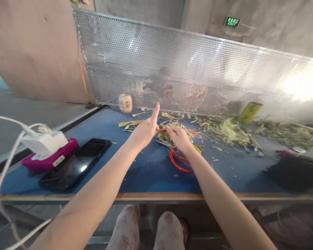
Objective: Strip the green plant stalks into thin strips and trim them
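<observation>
Both hands meet above a pile of dried plant trimmings [169, 139] on the blue tabletop [151, 177]. One finger of my left hand [143, 132] points up and away, while the others are bent in at the meeting point. My right hand [181, 139] is closed in a pinch there, its fingertips close to the left ones. Whatever they pinch is too small and hidden to name. Red-handled scissors [178, 163] lie under my right wrist, their blades partly covered by the trimmings. Several yellowish leaf strips [130, 124] lie just beyond my left hand.
On the left are a black phone [78, 163], a magenta power strip [52, 156] and a white charger [45, 142] with cables. A roll [125, 103] stands by the perforated metal screen [172, 62]. At right are more plant scraps [226, 130], a yellow-green box [249, 113] and a dark bundle [296, 172].
</observation>
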Demonstrator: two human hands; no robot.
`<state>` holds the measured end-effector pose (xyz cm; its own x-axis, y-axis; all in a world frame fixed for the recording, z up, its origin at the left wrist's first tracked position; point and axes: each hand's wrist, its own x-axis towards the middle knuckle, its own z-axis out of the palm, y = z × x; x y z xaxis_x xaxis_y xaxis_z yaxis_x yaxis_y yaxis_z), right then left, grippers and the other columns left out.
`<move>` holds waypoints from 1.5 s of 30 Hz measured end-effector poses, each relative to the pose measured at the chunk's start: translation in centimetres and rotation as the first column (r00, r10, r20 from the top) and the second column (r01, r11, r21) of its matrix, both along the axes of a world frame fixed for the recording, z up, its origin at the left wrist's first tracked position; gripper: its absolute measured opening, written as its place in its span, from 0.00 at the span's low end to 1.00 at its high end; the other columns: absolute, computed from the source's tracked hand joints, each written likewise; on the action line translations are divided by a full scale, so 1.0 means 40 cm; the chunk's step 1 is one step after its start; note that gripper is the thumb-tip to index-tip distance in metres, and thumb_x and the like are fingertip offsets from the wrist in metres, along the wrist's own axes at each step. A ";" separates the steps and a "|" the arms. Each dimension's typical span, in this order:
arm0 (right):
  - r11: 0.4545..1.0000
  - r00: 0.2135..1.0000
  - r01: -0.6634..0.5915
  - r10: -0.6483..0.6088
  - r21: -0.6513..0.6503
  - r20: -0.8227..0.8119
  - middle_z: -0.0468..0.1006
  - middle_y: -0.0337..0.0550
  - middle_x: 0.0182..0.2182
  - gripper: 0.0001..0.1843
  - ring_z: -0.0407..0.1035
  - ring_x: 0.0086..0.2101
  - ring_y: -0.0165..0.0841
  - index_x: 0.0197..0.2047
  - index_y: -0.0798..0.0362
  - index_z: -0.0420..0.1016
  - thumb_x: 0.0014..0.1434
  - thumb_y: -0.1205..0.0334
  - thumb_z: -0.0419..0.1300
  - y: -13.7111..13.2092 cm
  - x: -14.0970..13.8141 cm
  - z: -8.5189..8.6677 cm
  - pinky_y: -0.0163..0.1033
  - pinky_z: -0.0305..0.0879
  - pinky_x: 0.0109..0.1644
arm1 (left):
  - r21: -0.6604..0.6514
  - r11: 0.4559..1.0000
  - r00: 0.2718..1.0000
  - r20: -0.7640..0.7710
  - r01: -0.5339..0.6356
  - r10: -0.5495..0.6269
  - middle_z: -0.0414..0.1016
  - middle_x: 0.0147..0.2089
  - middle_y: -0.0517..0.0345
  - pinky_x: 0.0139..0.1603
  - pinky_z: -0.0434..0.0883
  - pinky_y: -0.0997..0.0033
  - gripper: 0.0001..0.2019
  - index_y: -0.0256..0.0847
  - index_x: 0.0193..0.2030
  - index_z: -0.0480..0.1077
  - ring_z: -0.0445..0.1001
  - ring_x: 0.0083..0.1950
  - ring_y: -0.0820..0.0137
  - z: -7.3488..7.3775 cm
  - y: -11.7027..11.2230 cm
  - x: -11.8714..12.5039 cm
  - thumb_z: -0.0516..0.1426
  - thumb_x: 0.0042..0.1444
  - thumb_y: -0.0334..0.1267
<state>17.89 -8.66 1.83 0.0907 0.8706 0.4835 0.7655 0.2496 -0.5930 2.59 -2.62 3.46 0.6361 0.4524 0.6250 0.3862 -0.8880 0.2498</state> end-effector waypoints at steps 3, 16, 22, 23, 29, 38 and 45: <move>0.996 0.992 0.003 -0.015 -0.094 -0.124 0.75 0.40 0.24 0.19 0.66 0.27 0.31 0.30 0.56 0.76 0.53 0.50 0.51 0.008 0.005 0.001 0.34 0.59 0.32 | 0.001 1.000 1.000 0.003 0.029 -0.029 0.75 0.34 0.51 0.37 0.66 0.74 0.40 0.34 0.64 0.27 0.71 0.35 0.71 0.001 -0.009 0.007 0.51 0.52 0.27; 0.988 0.970 -0.144 0.129 -0.060 -0.204 0.75 0.39 0.26 0.10 0.66 0.28 0.29 0.28 0.54 0.73 0.49 0.56 0.55 0.003 -0.005 0.006 0.35 0.61 0.35 | 0.033 0.998 0.999 -0.012 0.049 -0.049 0.74 0.34 0.52 0.38 0.65 0.72 0.39 0.34 0.64 0.28 0.70 0.36 0.70 0.004 -0.014 0.002 0.51 0.52 0.28; 0.990 0.983 -0.055 0.031 0.129 0.182 0.68 0.36 0.22 0.07 0.60 0.25 0.28 0.23 0.52 0.66 0.50 0.62 0.52 -0.010 -0.001 0.008 0.33 0.56 0.33 | 0.130 0.991 0.998 -0.044 0.042 -0.036 0.75 0.35 0.52 0.44 0.64 0.67 0.36 0.33 0.64 0.32 0.70 0.38 0.69 0.008 -0.011 -0.001 0.51 0.53 0.28; 0.988 0.976 -0.069 0.037 0.142 0.215 0.67 0.36 0.22 0.07 0.60 0.25 0.28 0.22 0.52 0.65 0.50 0.63 0.52 -0.012 0.001 0.009 0.33 0.56 0.32 | 0.141 0.989 0.998 -0.057 0.035 -0.027 0.75 0.35 0.51 0.44 0.64 0.66 0.35 0.32 0.64 0.34 0.69 0.38 0.69 0.009 -0.013 0.000 0.50 0.54 0.28; 0.987 0.962 -0.142 0.118 0.080 0.246 0.64 0.35 0.22 0.08 0.59 0.26 0.27 0.21 0.52 0.59 0.51 0.63 0.50 -0.008 0.006 0.005 0.32 0.55 0.32 | 0.241 0.970 0.996 -0.087 0.012 0.009 0.74 0.37 0.49 0.47 0.63 0.65 0.29 0.30 0.62 0.41 0.68 0.41 0.67 0.005 -0.017 -0.002 0.48 0.55 0.27; 0.994 0.986 -0.105 0.101 0.022 0.134 0.73 0.37 0.28 0.10 0.62 0.24 0.27 0.36 0.51 0.69 0.53 0.56 0.52 -0.013 0.005 0.002 0.32 0.57 0.30 | 0.106 0.994 0.998 0.047 0.041 -0.046 0.75 0.35 0.53 0.47 0.64 0.64 0.34 0.35 0.64 0.36 0.69 0.42 0.67 0.002 -0.003 -0.003 0.51 0.54 0.30; 0.992 1.000 -0.009 0.012 0.126 -0.024 0.74 0.40 0.32 0.11 0.68 0.32 0.30 0.38 0.51 0.68 0.51 0.58 0.54 0.005 0.014 -0.011 0.35 0.62 0.35 | -0.342 0.936 0.953 0.301 0.082 0.026 0.76 0.35 0.52 0.39 0.68 0.67 0.43 0.31 0.63 0.35 0.72 0.35 0.70 -0.009 0.003 0.002 0.59 0.46 0.33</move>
<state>18.44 -8.47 1.37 0.0954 0.8040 0.5869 0.7478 0.3313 -0.5754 2.66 -2.49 3.10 0.4621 0.6590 0.5934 0.2223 -0.7339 0.6419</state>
